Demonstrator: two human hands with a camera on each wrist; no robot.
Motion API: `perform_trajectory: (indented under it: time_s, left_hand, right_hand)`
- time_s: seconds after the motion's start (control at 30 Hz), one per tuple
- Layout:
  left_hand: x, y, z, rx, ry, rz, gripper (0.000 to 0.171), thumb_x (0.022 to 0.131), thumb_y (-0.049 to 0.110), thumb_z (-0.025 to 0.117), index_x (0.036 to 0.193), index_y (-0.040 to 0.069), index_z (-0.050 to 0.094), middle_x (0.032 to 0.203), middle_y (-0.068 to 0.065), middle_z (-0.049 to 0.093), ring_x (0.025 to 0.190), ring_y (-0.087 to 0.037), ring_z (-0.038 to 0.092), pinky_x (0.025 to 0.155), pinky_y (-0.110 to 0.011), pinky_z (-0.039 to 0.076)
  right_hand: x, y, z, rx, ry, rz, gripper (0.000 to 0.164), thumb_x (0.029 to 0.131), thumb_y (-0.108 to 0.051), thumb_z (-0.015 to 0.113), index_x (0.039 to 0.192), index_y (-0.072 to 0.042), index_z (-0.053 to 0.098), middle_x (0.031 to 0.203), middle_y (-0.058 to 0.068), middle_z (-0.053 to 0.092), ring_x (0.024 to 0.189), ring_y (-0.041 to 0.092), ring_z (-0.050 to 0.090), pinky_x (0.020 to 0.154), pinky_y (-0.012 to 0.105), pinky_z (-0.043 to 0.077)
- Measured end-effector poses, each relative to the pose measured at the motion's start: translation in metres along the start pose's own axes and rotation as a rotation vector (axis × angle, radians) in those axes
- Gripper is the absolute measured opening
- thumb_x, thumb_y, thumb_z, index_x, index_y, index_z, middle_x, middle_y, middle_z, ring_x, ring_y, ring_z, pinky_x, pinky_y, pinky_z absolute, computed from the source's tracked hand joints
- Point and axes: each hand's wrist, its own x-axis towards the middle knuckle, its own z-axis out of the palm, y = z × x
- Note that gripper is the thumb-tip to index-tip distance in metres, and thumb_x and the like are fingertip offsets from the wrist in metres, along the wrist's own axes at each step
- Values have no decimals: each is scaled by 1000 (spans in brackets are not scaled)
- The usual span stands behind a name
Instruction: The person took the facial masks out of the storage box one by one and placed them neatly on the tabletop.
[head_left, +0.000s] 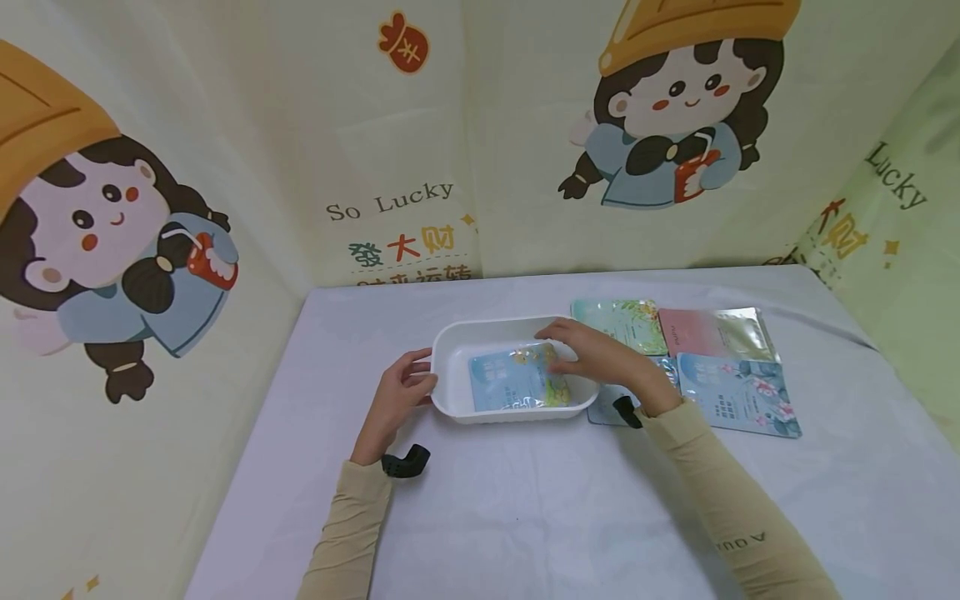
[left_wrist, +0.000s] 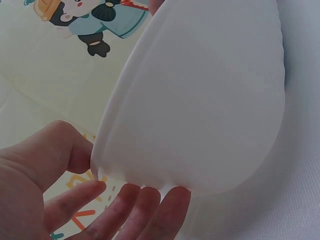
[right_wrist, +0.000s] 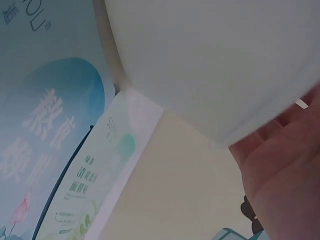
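Observation:
A white plastic tray (head_left: 450, 392) stands on the cloth-covered table in the head view. Flat inside it lies a blue face mask packet (head_left: 498, 382) with yellow print near its right end. My left hand (head_left: 395, 400) holds the tray's left end; in the left wrist view its fingertips (left_wrist: 175, 197) touch the outer wall and the thumb is at the rim. Over the right rim reaches my right hand (head_left: 600, 354), fingers spread and thumb overlapping the packet's right end. The tray wall (right_wrist: 215, 65) hides those fingertips in the right wrist view.
Right of the tray lie several more packets: a green one (head_left: 622, 323), a pink and silver one (head_left: 712, 332), a blue floral one (head_left: 738, 396), and a blue one (head_left: 609, 408) partly under my right wrist. A printed curtain (head_left: 525, 242) stands behind the table.

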Motion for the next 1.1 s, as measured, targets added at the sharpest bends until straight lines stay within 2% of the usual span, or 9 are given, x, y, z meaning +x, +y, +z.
perform_trajectory:
  time_s: [0.3,0.53,0.77,1.1]
  left_hand:
    - [2,-2,1,2,0,-5,50,93,15,66,141,15,53,130,-17,61,112,-32,65,82,-39,61]
    - [0,1,1,12,13,-7,48,93,14,66,140,17,54,129,-16,62,111,-31,65,81,-39,61]
    - [2,-1,1,7,2,9,50,93,13,66,141,15,53,129,-18,61,110,-32,65,82,-40,61]
    - [2,-1,1,7,7,-14,49,93,14,67,140,17,54,129,-16,62,111,-32,65,83,-42,60]
  right_hand:
    - [8,-1,10,-117,2,-56,63,85,-21,79,137,2,54,139,18,55,132,35,47,110,49,42]
    - [14,-6,13,-143,-31,-16,66,84,-21,79,140,3,51,142,20,52,135,37,43,114,50,37]
    - [20,-5,18,-199,-44,-21,67,83,-19,81,139,2,52,141,20,53,133,38,46,112,50,39]
    - [21,-9,23,-305,-52,7,65,80,-17,82,136,3,55,136,20,57,129,38,51,110,48,42]
